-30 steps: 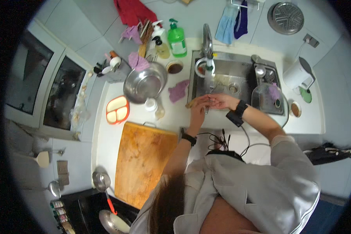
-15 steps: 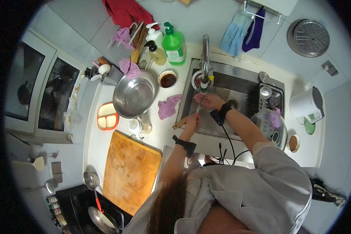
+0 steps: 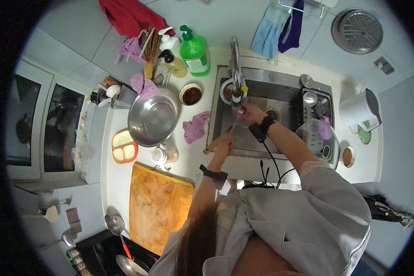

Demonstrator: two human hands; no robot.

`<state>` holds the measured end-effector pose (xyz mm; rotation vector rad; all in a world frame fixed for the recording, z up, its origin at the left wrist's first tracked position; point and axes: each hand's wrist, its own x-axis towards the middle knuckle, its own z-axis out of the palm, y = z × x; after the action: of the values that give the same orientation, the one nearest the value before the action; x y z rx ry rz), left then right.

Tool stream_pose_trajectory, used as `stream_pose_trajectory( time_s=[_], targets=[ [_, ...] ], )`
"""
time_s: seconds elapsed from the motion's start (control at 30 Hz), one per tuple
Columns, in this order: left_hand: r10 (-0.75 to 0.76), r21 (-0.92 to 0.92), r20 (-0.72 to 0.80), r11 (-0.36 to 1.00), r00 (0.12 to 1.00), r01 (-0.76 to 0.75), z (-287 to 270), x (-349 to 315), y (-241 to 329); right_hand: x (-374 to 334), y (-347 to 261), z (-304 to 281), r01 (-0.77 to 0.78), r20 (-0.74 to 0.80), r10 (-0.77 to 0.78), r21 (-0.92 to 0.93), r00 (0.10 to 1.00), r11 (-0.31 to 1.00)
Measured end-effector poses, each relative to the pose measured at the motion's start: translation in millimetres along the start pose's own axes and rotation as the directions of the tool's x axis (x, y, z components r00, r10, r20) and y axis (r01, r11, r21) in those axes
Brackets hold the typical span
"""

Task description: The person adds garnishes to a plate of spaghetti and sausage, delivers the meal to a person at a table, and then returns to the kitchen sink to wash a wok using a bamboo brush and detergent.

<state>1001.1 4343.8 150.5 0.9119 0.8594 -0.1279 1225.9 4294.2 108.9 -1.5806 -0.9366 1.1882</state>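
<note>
Over the left side of the sink point(image 3: 280, 152), my left hand point(image 3: 223, 144) is closed around a slim metal utensil with a wooden handle point(image 3: 210, 147). The butt of its handle sticks out past the sink's left edge. My right hand point(image 3: 253, 113) has its fingers curled at the utensil's metal far end, just below the faucet point(image 3: 236, 64); I cannot make out the shape of that end. A bowl with reddish contents point(image 3: 226, 92) sits in the sink behind the spout. Both wrists wear black straps, and cables hang from the right one.
Left of the sink lie a purple cloth point(image 3: 196, 127), a bowl of dark sauce point(image 3: 191, 94), a large steel basin point(image 3: 152, 117) and a wooden cutting board point(image 3: 158, 207). Pump bottles point(image 3: 195, 53) stand behind. A glass lid point(image 3: 318, 142) leans at the sink's right, near a white kettle point(image 3: 356, 110).
My right hand has gone from an open palm beneath the tap to curled fingers at the utensil's end. My left hand still grips the handle. The whole view has shifted slightly.
</note>
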Motion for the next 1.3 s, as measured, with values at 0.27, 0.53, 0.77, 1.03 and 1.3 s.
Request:
stream_pose_trajectory(
  time_s=[0.27, 0.53, 0.77, 1.03, 1.3],
  targets=[
    [0.076, -0.121, 0.150, 0.991, 0.986, -0.058, 6, -3, 20, -9, 22, 11, 0.292, -0.072, -0.283, 0.231, 0.956, 0.928],
    [0.088, 0.055, 0.109, 0.994, 0.990, -0.094, 34, 24, 50, -102, 47, -109, -0.055, -0.516, 0.279, 0.407, 0.810, 0.912],
    [0.077, 0.004, -0.046, 0.997, 0.996, -0.077, 26, 43, 57, -252, 8, -188, -0.538, -0.973, -0.004, -0.131, 0.231, 0.833],
    [0.311, 0.408, -0.071, 0.876, 0.948, -0.257, 9, 59, 29, -261, 80, -252, -0.745, -0.871, 0.221, -0.215, 0.439, 0.632],
    [0.183, 0.279, -0.094, 0.948, 0.979, -0.150, 17, 26, 48, -251, 91, -250, -0.915, -0.972, 0.172, -0.079, 0.158, 0.395]
  ],
)
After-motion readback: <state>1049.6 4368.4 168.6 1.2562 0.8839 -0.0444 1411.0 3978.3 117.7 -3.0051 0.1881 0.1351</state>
